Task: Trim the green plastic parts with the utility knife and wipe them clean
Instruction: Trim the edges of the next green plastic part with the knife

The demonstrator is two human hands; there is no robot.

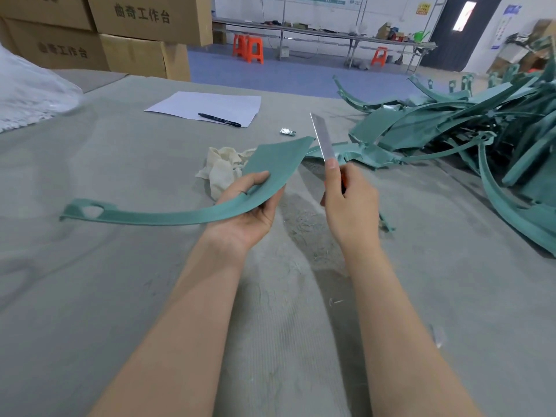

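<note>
Left hand (247,206): palm up, thumb laid over the top face of a curved green plastic part (192,203), fingers wrapped beneath it; the part is held above the grey felt-covered table (120,296), its broad end pointing away toward the knife, its narrow end with a triangular opening reaching out to the left. Right hand (350,203): grips a utility knife (325,142) by its orange handle, forefinger extended along the back, long blade run out and pointing up and away, just beside the broad end of the held part; contact cannot be told. Crumpled off-white cloth (221,165): on the table behind the left hand. Heap of green plastic parts (469,136): table, right side. Sheet of white paper (207,106) with black pen (219,119) on it: far centre. Cardboard boxes (132,34): stacked far left.
</note>
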